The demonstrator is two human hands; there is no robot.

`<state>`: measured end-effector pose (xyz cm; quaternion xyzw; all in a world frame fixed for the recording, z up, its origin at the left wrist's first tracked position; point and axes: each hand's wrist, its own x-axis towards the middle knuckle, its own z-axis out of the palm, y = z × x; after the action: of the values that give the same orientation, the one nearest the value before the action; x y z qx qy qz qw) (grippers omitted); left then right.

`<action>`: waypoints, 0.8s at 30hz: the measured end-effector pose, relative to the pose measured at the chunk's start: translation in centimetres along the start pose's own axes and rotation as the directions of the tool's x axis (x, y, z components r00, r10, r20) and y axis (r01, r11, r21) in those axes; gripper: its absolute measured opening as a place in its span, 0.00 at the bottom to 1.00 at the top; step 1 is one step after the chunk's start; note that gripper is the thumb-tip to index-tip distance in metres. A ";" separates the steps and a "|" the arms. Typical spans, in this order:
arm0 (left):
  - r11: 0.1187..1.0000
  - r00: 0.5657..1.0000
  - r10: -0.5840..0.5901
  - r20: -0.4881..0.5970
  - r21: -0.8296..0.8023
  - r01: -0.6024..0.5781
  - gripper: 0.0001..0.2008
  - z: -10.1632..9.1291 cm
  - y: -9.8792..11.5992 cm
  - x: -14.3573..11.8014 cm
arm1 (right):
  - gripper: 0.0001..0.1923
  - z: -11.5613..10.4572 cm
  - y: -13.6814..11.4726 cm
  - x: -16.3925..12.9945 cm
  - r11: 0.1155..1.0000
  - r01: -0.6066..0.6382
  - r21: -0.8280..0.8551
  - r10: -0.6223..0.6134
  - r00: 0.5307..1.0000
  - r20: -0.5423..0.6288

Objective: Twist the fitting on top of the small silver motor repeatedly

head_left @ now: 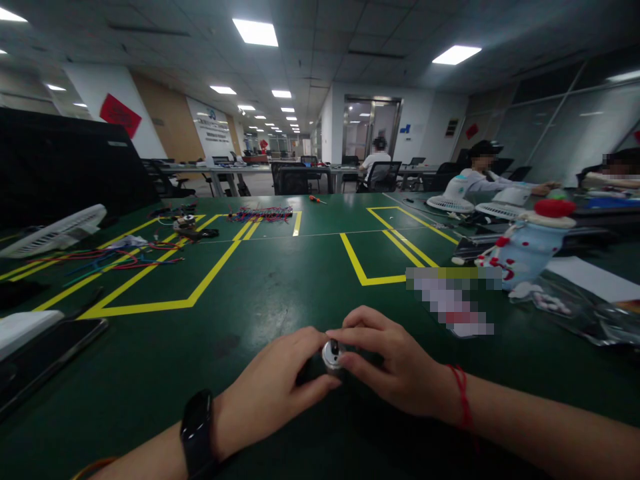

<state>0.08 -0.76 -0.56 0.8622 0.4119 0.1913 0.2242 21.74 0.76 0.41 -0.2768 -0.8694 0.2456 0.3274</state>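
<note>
Two hands pinching one small silver part over the desk (280, 280).
Left hand (273, 387) and right hand (387, 367) meet fingertip to fingertip around the silver part (331, 353); a loosened pinch could let it roll away.

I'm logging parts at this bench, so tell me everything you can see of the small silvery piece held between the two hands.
The small silvery piece is round, looks like shiny metal, and has a dark centre on its upturned face. It sits low over the green table, near the front edge. The left hand and right hand pinch it from either side, fingertips hiding its body and underside.
</note>
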 end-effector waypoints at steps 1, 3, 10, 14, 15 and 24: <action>1.000 1.000 -0.001 -0.001 -0.002 0.001 0.06 0.0 0.0 0.0 | 0.15 0.1 0.1 0.0 1.000 0.006 0.001 -0.006 1.000 -0.021; 1.000 1.000 0.006 0.000 -0.011 -0.006 0.06 -0.1 0.0 0.0 | 0.13 0.3 0.1 0.1 1.000 -0.001 0.031 0.003 0.997 -0.071; 0.999 1.000 0.016 0.005 -0.032 -0.015 0.07 -0.1 0.1 0.0 | 0.10 -0.1 0.1 0.5 0.997 0.069 -0.034 -0.071 0.994 -0.085; 0.999 1.000 0.017 -0.001 -0.039 -0.017 0.07 0.0 0.0 0.1 | 0.11 -0.9 0.1 0.5 0.968 0.169 -0.188 -0.173 0.985 -0.007; 0.999 1.000 0.020 -0.004 -0.045 -0.020 0.07 0.0 0.0 0.1 | 0.12 -1.0 0.1 0.5 0.956 0.195 -0.221 -0.197 0.980 0.017; 0.998 1.000 0.020 -0.018 -0.052 -0.021 0.07 -0.1 0.2 -0.1 | 0.18 -1.4 0.1 0.1 0.996 0.089 -0.014 -0.089 0.993 -0.071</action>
<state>0.13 -0.93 -0.33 0.8586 0.3996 0.2119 0.2412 22.65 1.23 1.30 -0.2482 -0.8699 0.2159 0.3674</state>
